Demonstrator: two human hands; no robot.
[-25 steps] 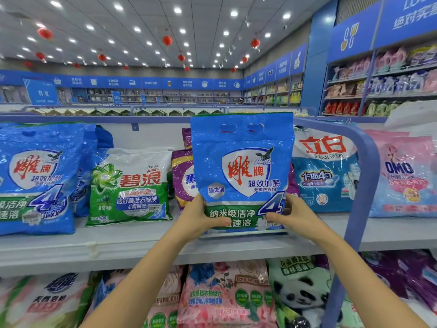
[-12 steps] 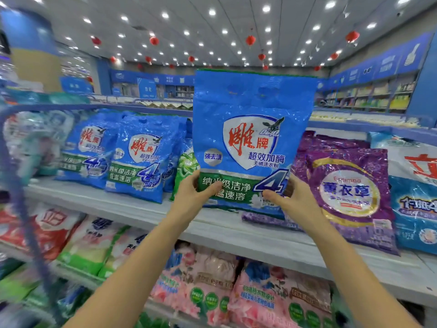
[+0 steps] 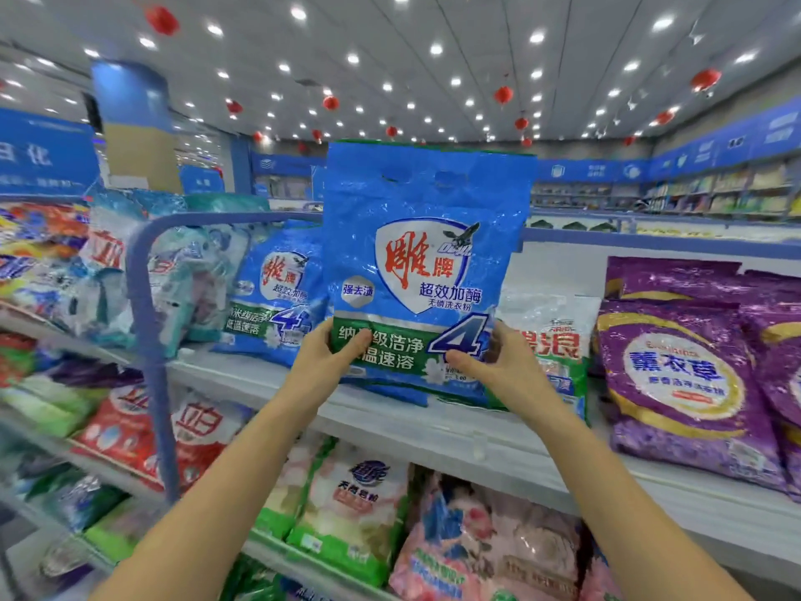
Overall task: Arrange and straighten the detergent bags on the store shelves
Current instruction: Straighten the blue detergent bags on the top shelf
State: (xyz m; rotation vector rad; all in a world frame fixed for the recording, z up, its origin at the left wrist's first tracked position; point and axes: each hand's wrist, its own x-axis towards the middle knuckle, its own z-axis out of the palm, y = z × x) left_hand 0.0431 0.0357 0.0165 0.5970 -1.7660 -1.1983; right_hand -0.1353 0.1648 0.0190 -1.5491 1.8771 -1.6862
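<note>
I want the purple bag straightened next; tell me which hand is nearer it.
Right. The right hand grips the held blue bag at its right corner, left of the purple bag; the left hand grips the opposite corner, farther left.

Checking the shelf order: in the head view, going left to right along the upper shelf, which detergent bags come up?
Teal-and-white bags → shelved blue bag → held blue bag → green-and-white bag → purple bag.
</note>
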